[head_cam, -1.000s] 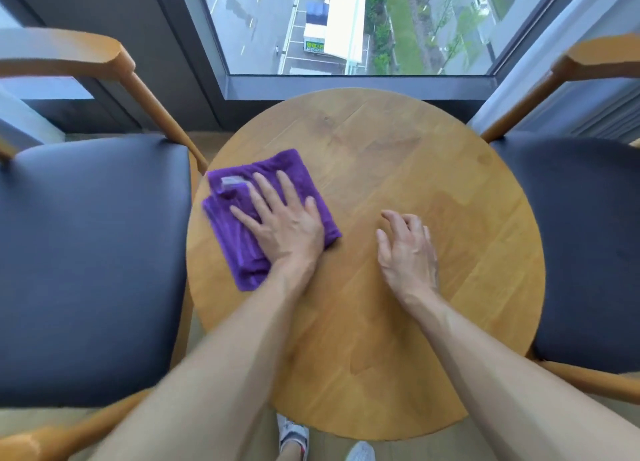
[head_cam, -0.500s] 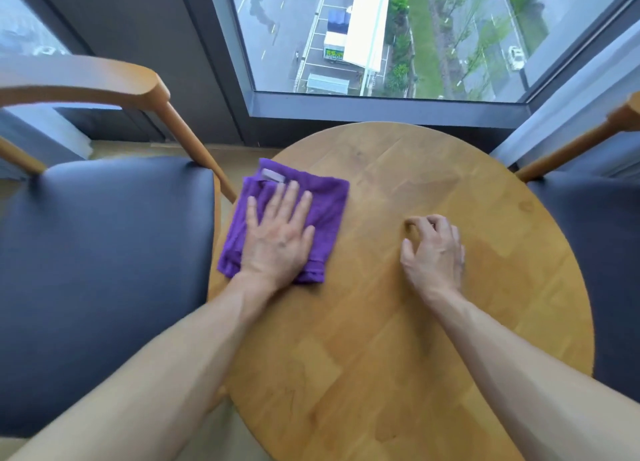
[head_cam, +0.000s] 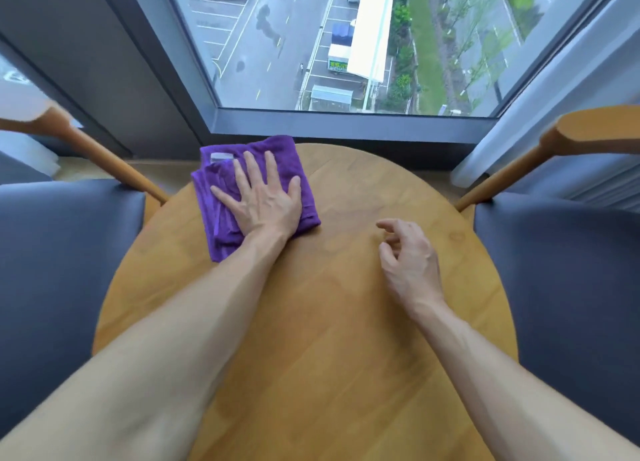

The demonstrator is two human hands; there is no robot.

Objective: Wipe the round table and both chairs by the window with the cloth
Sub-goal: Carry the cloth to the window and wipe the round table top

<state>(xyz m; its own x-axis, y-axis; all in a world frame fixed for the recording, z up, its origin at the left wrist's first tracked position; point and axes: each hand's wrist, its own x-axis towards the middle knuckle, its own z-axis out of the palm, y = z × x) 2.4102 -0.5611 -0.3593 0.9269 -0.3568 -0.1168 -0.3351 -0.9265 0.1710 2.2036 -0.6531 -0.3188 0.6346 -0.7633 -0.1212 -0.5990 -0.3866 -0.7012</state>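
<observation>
Purple cloth [head_cam: 254, 187], folded, sits at the far left edge of the round wooden table [head_cam: 346, 322], near the window [head_cam: 346, 45]. Your left hand [head_cam: 263, 201] presses flat on it, fingers spread straight. Your right hand [head_cam: 408, 256] hovers or rests lightly on the table, fingers loosely curled, holding nothing. Cloth looks soft, light and floppy; it will likely bunch if pushed by one corner, so keep your palm over the middle. Left chair [head_cam: 62, 253] and right chair [head_cam: 561, 270] not yet touched.
</observation>
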